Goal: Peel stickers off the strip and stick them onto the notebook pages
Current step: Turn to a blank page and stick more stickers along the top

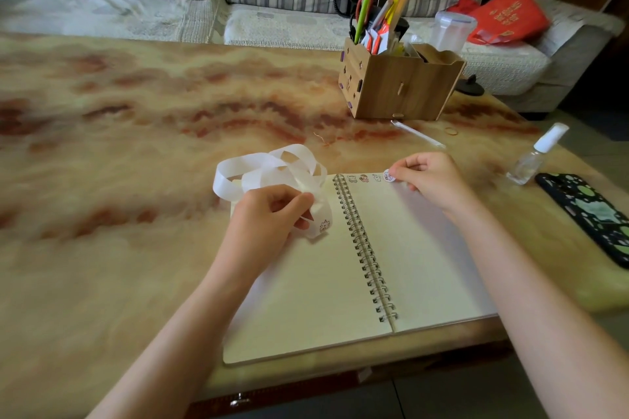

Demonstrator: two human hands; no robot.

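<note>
Presently the right hand (pixel 425 177) pinches a round sticker (pixel 388 176) at the top of the notebook's (pixel 306 282) right page, beside the row of stickers (pixel 363 177). The left hand (pixel 269 214) grips the strip (pixel 238 165). Advised: align the sticker with the row and press it flat from one edge.

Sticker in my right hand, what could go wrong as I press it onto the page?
The sticker, pinched by the right hand, sits at the page's top edge beside the other stickers; it may overlap them or hang off the notebook. The strip curls loosely from the left hand and could flop onto the page.
</note>
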